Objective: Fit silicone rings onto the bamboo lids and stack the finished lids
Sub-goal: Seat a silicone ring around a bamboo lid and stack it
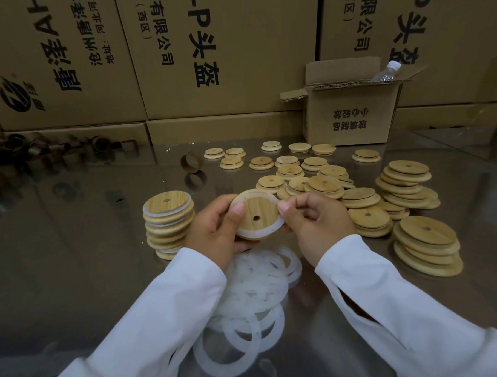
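At table centre, the left hand (215, 229) grips a bamboo lid (255, 215); right hand (314, 222) fingertips pinch its silicone ring (250, 233) at 2 o'clock. Next: seat ring fully.

Stacked cartons (224, 47): "有限公司", "头盔". Open small box (349, 121): inverted "小心轻放".

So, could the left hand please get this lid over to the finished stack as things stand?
Probably yes: the left hand holds the lid just right of the finished stack, with only bare table between and nothing resting on top.
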### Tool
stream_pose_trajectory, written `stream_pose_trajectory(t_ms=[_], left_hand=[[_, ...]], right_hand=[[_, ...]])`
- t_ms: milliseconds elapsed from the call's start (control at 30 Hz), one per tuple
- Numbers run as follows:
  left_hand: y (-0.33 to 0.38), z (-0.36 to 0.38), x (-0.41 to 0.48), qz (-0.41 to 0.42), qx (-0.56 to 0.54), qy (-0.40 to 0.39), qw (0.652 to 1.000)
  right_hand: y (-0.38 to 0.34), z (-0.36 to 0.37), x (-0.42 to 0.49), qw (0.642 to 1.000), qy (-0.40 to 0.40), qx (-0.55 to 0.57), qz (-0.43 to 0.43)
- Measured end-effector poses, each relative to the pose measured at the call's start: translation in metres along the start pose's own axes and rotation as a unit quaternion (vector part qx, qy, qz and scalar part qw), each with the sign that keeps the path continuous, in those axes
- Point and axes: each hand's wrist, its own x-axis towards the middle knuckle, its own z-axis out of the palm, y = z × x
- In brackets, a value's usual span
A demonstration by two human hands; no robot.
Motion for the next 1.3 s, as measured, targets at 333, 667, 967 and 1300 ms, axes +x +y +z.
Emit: stream_pose_trajectory(t_ms=[333, 667, 967, 1300], left_hand=[[0.0021, -0.0015, 0.0009, -0.031, -0.086, -0.023, 0.996], [-0.0036, -0.0059, 0.0014, -0.003, 0.063, -0.059, 0.996], [-0.0006, -0.0054, 0.0011, 0.036, 0.072, -0.057, 0.995], [-0.0012, -0.0066, 0.0009, 0.014, 0.05, -0.05, 0.997]], right_hand=[[0.0031, 0.0047, -0.0036, 0.999, 0.039, -0.005, 0.005], [0.0016, -0.0003, -0.0069, 0.996, 0.02, -0.069, -0.06], [0.0032, 0.0024, -0.0044, 0.998, 0.02, -0.044, -0.044], [0.0027, 0.0014, -0.0023, 0.999, 0.009, -0.029, -0.023]])
